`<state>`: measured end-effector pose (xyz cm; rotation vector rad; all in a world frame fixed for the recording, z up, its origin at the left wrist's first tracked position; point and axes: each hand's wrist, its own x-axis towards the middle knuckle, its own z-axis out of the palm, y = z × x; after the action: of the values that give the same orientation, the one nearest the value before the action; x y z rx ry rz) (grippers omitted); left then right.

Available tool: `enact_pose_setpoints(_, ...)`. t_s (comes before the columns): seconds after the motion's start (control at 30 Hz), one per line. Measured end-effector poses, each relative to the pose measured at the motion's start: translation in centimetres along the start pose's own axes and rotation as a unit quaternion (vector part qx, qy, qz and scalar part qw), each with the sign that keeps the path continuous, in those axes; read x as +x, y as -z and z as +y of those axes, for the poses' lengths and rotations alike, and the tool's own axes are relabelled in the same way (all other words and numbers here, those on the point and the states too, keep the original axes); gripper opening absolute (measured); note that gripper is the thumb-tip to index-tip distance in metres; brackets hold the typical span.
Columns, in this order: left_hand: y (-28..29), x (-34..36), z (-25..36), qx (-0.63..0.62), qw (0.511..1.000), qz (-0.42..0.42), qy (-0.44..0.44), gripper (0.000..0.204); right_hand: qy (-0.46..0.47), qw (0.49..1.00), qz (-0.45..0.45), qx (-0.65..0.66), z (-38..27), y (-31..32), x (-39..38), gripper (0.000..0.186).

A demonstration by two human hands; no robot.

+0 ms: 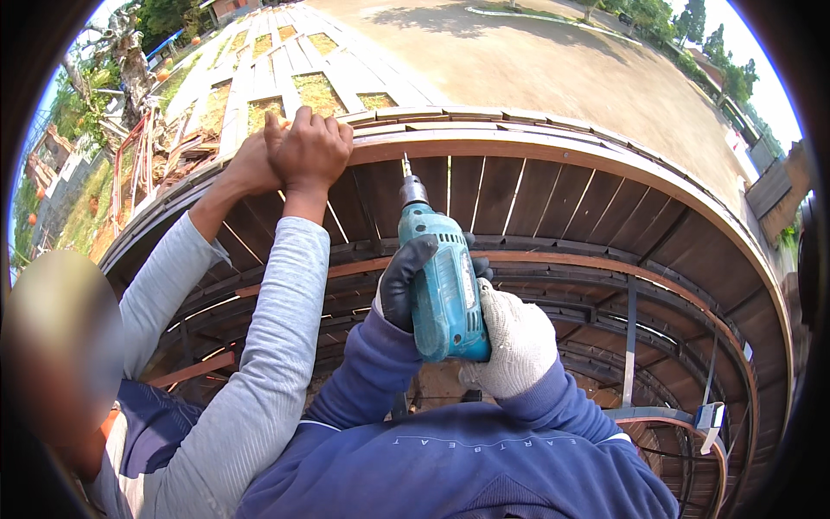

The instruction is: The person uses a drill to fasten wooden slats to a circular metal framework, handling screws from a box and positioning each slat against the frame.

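So, the left hand's (406, 281) dark-gloved fingers are curled around the body of a teal drill (445, 303), mid-frame. The right hand (521, 333), in white knit, sits against its rear; most of its fingers are hidden, so I can't tell how they close. The drill bit (406, 163) points up at the curved wooden rail (493, 147), upper centre; can't tell if it's touching. A co-worker's hands (309, 154) rest on that rail, just left of it. Progress-wise, dark slats (510, 195) already line the curve, but I see no hole at the tip, so I'd call this spot unfinished.
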<state>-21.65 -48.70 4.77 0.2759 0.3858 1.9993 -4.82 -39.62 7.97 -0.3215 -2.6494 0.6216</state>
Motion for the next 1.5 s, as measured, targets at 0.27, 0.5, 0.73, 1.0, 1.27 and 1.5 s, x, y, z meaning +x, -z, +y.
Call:
enact_pose_setpoints(0.27,0.6,0.9,0.8,-0.030,0.999,-0.006,0.022,0.063,-0.030,0.998,-0.031,0.048,-0.6,0.0,1.3,0.073)
enact_pose_setpoints(0.5,0.7,1.3,0.9,-0.020,0.999,0.027,-0.006,0.068,-0.067,0.989,-0.106,0.077,-0.1,-0.1,2.5,0.068)
enact_pose_setpoints(0.73,1.5,1.9,1.6,-0.032,0.999,0.008,0.022,0.064,-0.019,0.993,-0.090,0.074,-0.2,-0.3,3.2,0.063)
enact_pose_setpoints(1.0,0.7,2.2,2.2,-0.051,0.998,0.039,0.014,0.065,-0.013,0.995,-0.079,0.067,-0.2,-0.6,4.1,0.058)
enact_pose_setpoints(1.27,0.7,2.1,2.4,-0.037,0.998,0.040,0.030,0.068,-0.082,0.982,-0.156,0.068,-0.6,0.1,4.3,0.064)
enact_pose_setpoints(1.5,1.5,2.9,2.6,-0.044,0.999,0.004,0.020,0.060,-0.072,0.986,-0.137,0.053,-0.9,0.1,4.8,0.065)
